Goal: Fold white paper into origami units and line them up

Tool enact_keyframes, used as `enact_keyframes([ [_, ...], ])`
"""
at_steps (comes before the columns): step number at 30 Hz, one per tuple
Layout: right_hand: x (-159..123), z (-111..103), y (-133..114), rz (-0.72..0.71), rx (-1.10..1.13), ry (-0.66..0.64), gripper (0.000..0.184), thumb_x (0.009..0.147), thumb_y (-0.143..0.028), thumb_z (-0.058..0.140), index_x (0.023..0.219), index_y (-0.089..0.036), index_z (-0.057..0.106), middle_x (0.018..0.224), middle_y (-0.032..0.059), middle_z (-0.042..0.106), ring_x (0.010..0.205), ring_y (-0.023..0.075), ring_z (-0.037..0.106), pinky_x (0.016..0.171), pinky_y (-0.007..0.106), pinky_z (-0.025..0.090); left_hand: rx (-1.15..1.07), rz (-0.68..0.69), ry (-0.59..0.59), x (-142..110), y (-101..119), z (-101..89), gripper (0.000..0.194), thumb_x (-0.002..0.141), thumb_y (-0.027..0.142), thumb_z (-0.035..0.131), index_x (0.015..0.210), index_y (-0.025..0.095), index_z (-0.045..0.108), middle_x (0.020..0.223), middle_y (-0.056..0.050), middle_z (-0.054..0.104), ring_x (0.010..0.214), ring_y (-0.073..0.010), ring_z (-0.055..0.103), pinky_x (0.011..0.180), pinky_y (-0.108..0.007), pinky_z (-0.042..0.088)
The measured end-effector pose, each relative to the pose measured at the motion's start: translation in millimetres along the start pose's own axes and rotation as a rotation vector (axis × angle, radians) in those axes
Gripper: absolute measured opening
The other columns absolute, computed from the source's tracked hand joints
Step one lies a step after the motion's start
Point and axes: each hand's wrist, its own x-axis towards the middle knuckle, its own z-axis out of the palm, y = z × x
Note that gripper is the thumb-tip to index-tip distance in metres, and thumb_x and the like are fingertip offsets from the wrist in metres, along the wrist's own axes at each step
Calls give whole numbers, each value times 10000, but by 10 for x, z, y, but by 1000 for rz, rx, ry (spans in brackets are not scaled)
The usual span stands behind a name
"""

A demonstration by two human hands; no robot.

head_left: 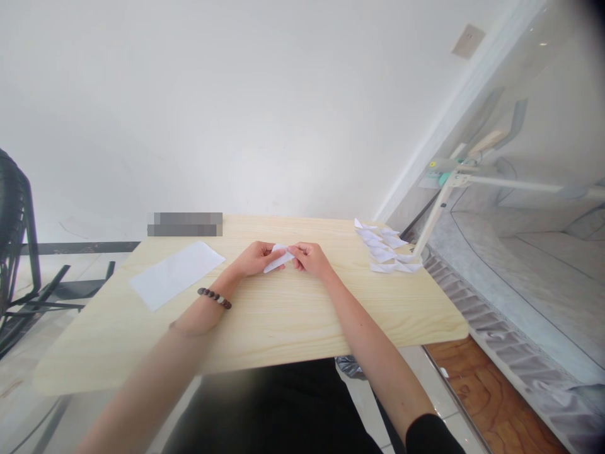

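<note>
Over the table's [293,321] middle, a folded paper [276,262] is pinched by left hand [258,258] and right hand [308,257], seemingly for steadiness; folded pieces [382,253] are set rightward, perhaps for clearance.

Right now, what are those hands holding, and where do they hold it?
A small white piece of paper. The left hand holds its left side, thumb across it; the right hand pinches its right end.

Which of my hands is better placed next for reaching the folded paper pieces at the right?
Probably your right hand: it pinches one end of the small folded paper and is nearer the folded paper pieces. Your left hand grasps the other end, closer to the flat white paper.
</note>
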Motion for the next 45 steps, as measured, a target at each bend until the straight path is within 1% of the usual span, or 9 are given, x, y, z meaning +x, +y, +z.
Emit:
enact_keyframes([
  [8,3,14,-15,-56,-66,18,328,788,-441,434,659,-160,542,497,-30,516,407,65,453,420,172,354,35,29,15,28,-54,-1,421,780,456,414,650,110,615,531,9,573,415,-63,375,400,-185,250],
  [14,-10,-6,-26,-40,-104,-42,322,779,-449,445,695,-162,561,481,-42,491,409,65,432,424,175,337,-82,-5,59,32,-67,35,360,768,452,451,833,126,587,538,7,550,420,-75,406,374,-173,243],
  [19,-11,18,-28,-77,-147,-17,334,784,-437,442,623,-160,537,470,-41,497,410,62,431,448,178,343,-78,12,89,47,-89,37,327,753,434,483,791,123,578,510,9,522,404,-74,396,355,-170,233],
  [23,3,27,-28,-26,-40,21,345,781,-458,428,632,-163,526,465,-43,485,388,59,412,411,176,332,-118,4,140,63,-76,48,352,751,462,477,807,125,565,552,-13,578,420,-93,450,363,-179,270],
  [27,11,13,-29,29,72,-26,311,752,-450,469,682,-153,532,537,-18,539,417,62,453,388,168,348,-233,-6,194,72,-70,42,409,760,499,445,893,123,536,675,-54,642,510,-128,534,414,-196,340],
  [32,16,12,-19,45,110,4,241,733,-387,498,671,-157,531,549,-19,552,415,58,458,369,161,346,-139,26,238,74,-90,34,399,751,491,464,839,119,580,598,-8,593,487,-99,484,427,-191,317],
  [35,20,14,-17,52,141,55,218,728,-355,498,632,-160,516,523,-28,542,397,56,448,358,163,338,-179,4,183,76,-94,40,408,736,490,489,846,111,596,612,-10,594,519,-107,502,451,-196,342],
  [42,26,2,-4,1,129,176,245,740,-379,476,625,-163,495,533,-29,530,367,48,411,327,165,312,-388,-46,-65,53,-78,-41,428,722,457,534,959,104,585,891,-111,654,746,-190,607,634,-284,467],
  [45,32,-1,-2,20,138,159,258,736,-410,482,660,-163,496,551,-24,532,374,52,424,327,164,318,-358,-63,-77,45,-82,-65,379,679,435,590,877,113,619,893,-103,664,720,-179,607,636,-279,474],
])
